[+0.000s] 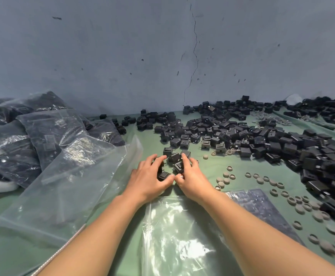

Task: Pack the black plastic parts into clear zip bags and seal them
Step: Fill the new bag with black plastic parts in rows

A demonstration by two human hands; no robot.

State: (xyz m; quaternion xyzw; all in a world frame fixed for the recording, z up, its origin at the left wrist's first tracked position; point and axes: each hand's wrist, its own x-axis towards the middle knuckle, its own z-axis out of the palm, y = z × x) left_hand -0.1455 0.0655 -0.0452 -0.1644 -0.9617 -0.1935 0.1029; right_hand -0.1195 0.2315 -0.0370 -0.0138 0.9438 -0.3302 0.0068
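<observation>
My left hand (149, 176) and my right hand (192, 179) are cupped side by side around a small cluster of black plastic parts (174, 162) on the green table, fingers curled over them and thumbs nearly touching. An empty clear zip bag (182, 236) lies flat just in front of me, under my forearms. A large heap of loose black parts (262, 136) spreads across the table to the right and back.
Filled clear bags of black parts (23, 136) are piled at the left, with an empty bag (73, 186) lying against them. Several grey rings and caps (262, 180) are scattered at the right. A blue wall (162, 56) stands behind the table.
</observation>
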